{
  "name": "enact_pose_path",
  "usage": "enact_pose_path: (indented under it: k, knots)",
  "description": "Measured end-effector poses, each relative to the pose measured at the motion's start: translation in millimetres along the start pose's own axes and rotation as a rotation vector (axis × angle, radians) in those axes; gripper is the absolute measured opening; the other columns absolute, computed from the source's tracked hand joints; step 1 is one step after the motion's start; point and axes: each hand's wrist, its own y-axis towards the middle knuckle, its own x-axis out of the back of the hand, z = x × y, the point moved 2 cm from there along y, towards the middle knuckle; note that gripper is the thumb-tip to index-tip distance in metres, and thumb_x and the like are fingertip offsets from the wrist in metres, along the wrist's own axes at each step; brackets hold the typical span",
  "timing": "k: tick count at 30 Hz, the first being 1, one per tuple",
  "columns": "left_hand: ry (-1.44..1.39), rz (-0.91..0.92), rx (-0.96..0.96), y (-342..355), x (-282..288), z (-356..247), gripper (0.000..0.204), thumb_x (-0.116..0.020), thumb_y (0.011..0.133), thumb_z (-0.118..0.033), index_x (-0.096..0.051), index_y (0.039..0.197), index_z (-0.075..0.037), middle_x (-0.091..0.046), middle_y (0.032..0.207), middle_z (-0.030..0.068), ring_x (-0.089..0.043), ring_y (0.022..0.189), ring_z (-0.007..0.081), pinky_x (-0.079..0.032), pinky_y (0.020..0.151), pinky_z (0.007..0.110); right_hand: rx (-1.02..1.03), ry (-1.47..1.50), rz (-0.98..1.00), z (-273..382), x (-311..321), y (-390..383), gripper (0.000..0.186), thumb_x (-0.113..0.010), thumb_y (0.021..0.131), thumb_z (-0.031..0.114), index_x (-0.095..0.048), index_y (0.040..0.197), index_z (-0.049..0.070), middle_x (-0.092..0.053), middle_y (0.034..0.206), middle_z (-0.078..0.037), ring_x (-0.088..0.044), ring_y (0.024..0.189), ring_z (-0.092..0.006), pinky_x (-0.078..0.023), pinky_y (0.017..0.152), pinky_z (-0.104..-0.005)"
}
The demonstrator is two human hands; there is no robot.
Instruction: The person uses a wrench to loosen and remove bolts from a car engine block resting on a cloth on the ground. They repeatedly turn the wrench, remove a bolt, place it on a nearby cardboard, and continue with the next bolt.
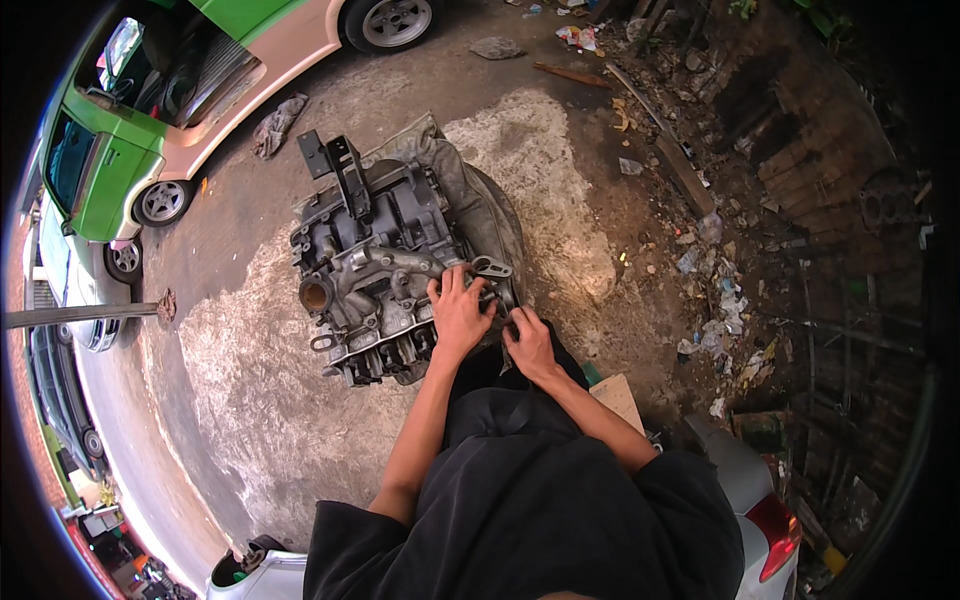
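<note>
A grey metal engine [365, 215] lies on a crumpled grey cloth [495, 215] on the concrete, with a black bracket [352, 195] upright on top. My left hand [458, 305] rests on its near right part, beside a metal loop [492, 267], fingers bent but apart over the casting. Just right and a little lower, my right hand [528, 342] has fingers and thumb curled together at the engine's end; what they grip is too small to make out. The fingertips of both hands partly hide the parts beneath them.
A green and pink van [110, 185] and parked cars [60, 375] line the left, with a metal pole [85, 312]. Rubbish [730, 310] and wooden debris [680, 170] run along the right. A silver car's rear [760, 535] and cardboard [615, 400] are close beside me.
</note>
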Motion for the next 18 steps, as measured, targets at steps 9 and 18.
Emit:
enact_pose_path:
  k: [9, 18]
  knots:
    - [-0.004, 0.021, 0.007, -0.2, 0.7, 0.4, 0.033, -0.085, 0.075, -0.029, -0.075, 0.104, -0.015, -0.058, 0.131, 0.0074, -0.05, 0.131, 0.03, -0.031, 0.11, 0.053, -0.078, -0.034, -0.001, 30.3, 20.7, 11.8, 0.026, -0.068, 0.091, -0.002, -0.063, 0.116, -0.001, -0.063, 0.109, -0.022, -0.066, 0.097, -0.0471, -0.055, 0.082, -0.0515]
    - [0.012, 0.041, -0.003, -1.2, -0.3, 2.7, 0.046, -0.085, 0.073, -0.025, -0.072, 0.116, -0.012, -0.057, 0.136, 0.0108, -0.049, 0.134, 0.0319, -0.031, 0.11, 0.056, -0.002, 0.071, -0.128, 50.9, 23.5, 63.4, 0.024, -0.066, 0.097, 0.004, -0.065, 0.12, -0.003, -0.068, 0.112, -0.024, -0.067, 0.101, -0.0467, -0.056, 0.087, -0.0506]
